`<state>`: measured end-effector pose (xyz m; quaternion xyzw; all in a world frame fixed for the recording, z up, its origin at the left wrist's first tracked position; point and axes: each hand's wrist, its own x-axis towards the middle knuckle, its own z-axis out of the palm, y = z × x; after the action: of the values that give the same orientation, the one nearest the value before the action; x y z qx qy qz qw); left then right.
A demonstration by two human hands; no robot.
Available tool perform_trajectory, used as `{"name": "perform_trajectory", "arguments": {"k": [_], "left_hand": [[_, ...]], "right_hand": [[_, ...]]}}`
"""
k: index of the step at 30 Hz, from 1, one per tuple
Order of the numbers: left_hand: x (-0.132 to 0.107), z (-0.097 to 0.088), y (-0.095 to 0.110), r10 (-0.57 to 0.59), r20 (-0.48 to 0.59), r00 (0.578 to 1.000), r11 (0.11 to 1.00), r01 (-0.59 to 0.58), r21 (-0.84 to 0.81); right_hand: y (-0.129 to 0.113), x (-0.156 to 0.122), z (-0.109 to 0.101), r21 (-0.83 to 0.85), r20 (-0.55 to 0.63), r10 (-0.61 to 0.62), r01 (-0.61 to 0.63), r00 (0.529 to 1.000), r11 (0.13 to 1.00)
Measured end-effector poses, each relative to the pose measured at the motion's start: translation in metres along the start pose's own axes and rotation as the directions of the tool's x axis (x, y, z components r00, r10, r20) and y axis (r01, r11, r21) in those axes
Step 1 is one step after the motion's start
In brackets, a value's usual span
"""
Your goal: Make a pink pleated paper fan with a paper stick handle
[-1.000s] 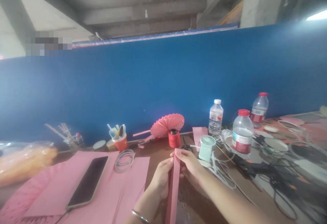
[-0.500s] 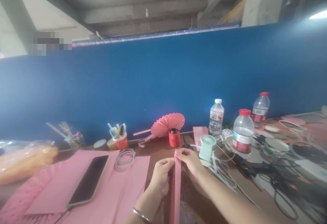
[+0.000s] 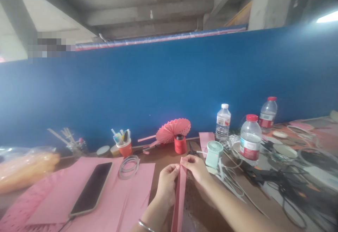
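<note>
A long, narrow strip of folded pink paper (image 3: 180, 196) runs from the front edge up between my hands. My left hand (image 3: 168, 179) pinches its left side near the far end. At that same end, my right hand (image 3: 194, 166) has thumb and fingers closed on the paper from the right. Just beyond stands a red container with a dark top (image 3: 180, 144). Behind it is a pleated pink paper fan (image 3: 173, 131). Flat pink sheets (image 3: 138, 189) lie to the left of my left hand.
A phone (image 3: 92, 188) and a coiled pale cable (image 3: 129, 167) rest on the sheets. Behind them is a red cup of pens (image 3: 124, 147). To the right are a mint handheld fan (image 3: 213, 154), water bottles (image 3: 250, 140), a bowl (image 3: 284, 152) and tangled cables. A blue partition (image 3: 148, 84) stands behind.
The near end of the paper strip has swung slightly left, and its folds lie at a different angle. Both hands still grip its far end, with the fingers slightly shifted.
</note>
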<state>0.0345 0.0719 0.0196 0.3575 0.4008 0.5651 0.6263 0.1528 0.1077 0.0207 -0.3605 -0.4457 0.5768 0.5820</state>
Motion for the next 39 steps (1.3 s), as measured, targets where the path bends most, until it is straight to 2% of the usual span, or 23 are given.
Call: {"name": "perform_trajectory", "arguments": {"k": [5,12,16,20,26,33,39], "left_hand": [[0.004,-0.004,0.0,0.081,-0.01,0.997,0.997,-0.081,-0.014],[0.001,-0.002,0.01,0.088,0.002,0.996,0.986,-0.087,0.144],[0.0,0.0,0.012,0.159,-0.024,0.987,0.961,-0.149,0.233],[0.004,-0.002,0.003,0.223,-0.044,0.974,0.94,-0.203,0.276],[0.008,-0.009,-0.004,0.211,0.009,0.977,0.921,-0.202,0.332],[0.004,-0.008,0.004,0.211,0.051,0.976,0.895,-0.214,0.392],[0.001,-0.007,0.01,0.255,0.04,0.966,0.864,-0.246,0.439]], "right_hand": [[0.005,0.0,0.001,0.002,-0.022,0.032,-0.032,0.999,0.999],[0.023,0.003,0.001,0.117,-0.022,0.119,-0.115,0.993,0.986],[0.027,0.004,0.003,0.2,-0.029,0.143,-0.134,0.989,0.971],[0.026,0.003,0.005,0.262,-0.02,0.148,-0.137,0.989,0.955],[0.022,0.0,0.006,0.321,-0.002,0.15,-0.142,0.989,0.936],[0.024,0.0,0.004,0.338,0.035,0.147,-0.15,0.989,0.929],[0.023,-0.003,0.003,0.333,0.076,0.16,-0.176,0.984,0.926]]}}
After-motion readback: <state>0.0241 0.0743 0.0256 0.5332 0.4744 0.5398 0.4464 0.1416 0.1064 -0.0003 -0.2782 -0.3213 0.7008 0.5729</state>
